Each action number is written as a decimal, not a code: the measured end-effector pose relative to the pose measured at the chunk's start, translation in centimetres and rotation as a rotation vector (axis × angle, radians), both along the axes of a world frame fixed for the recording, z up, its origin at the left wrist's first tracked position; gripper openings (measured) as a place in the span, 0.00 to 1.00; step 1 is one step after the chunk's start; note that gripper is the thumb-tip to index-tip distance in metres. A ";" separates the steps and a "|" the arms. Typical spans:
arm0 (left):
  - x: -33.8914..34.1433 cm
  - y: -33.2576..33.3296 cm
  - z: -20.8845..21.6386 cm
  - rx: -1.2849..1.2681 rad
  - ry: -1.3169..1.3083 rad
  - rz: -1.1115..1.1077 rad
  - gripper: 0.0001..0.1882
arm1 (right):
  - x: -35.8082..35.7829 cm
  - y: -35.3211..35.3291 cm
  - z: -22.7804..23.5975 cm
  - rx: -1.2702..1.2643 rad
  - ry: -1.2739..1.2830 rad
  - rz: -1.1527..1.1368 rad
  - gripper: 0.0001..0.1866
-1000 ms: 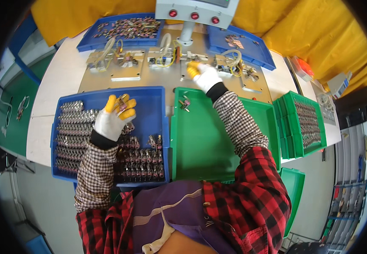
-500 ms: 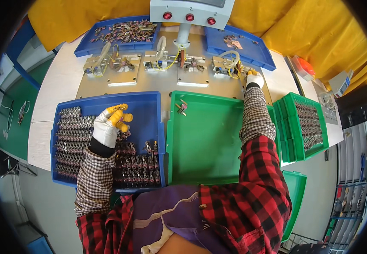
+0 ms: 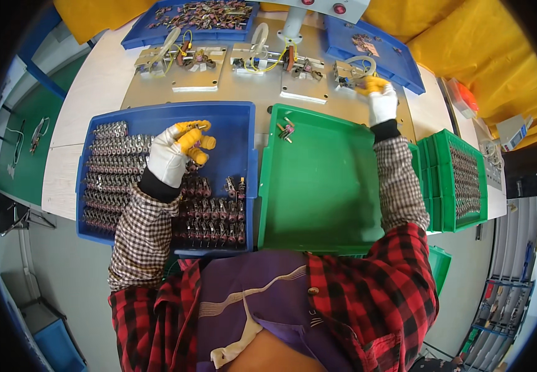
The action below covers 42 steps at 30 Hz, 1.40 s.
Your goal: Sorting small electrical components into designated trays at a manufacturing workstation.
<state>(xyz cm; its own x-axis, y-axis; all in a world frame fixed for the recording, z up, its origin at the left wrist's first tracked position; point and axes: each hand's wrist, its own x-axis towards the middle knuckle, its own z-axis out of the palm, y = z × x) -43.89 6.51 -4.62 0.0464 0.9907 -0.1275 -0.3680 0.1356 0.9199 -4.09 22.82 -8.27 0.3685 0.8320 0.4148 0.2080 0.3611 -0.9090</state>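
My left hand (image 3: 172, 152), in a white glove with yellow fingertips, hovers over the blue tray (image 3: 231, 118). Its fingers are curled, with what looks like a small metal tip at the fingertips; the thing itself I cannot make out. Rows of small metal parts with pinkish round pieces (image 3: 116, 162) fill much of that tray. At the right-hand clamp fixture (image 3: 347, 75) on the metal plate is my right hand (image 3: 380, 102), gloved alike. Its fingers are pressed together at the fixture's end, and what they grip is hidden.
A green tray (image 3: 321, 186) holds one part (image 3: 286, 131) in its far left corner. Two more fixtures (image 3: 188, 59) (image 3: 293, 65) stand to the left. Blue trays of loose parts (image 3: 203, 15) (image 3: 398, 65) lie behind. Stacked green trays (image 3: 445, 180) stand at right.
The view has tipped down, so the bench sits higher in the picture. My right hand stays at the right fixture, with more of its glove showing. My left hand remains over the blue tray.
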 end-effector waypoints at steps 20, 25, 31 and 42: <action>-0.1 -0.5 0.5 0.004 0.026 -0.070 0.11 | -10.5 -9.7 -2.6 -0.486 -0.505 0.312 0.11; 0.6 -0.4 0.7 -0.050 -0.016 -0.137 0.13 | -12.6 -11.6 1.3 -0.349 -0.614 0.421 0.12; 2.2 -1.3 0.5 -0.094 -0.245 -0.390 0.24 | -18.0 -15.5 7.6 0.458 -1.165 0.663 0.14; 1.8 -1.5 0.8 0.001 0.277 -0.262 0.28 | -17.4 -12.2 7.2 0.222 -0.738 0.758 0.11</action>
<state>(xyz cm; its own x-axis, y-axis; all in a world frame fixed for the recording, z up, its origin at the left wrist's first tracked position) -42.13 4.98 -3.80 0.2620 0.9500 -0.1698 -0.0584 0.1913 0.9798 -21.51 10.59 -1.04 -0.6132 0.6168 0.4934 0.3302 0.7677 -0.5492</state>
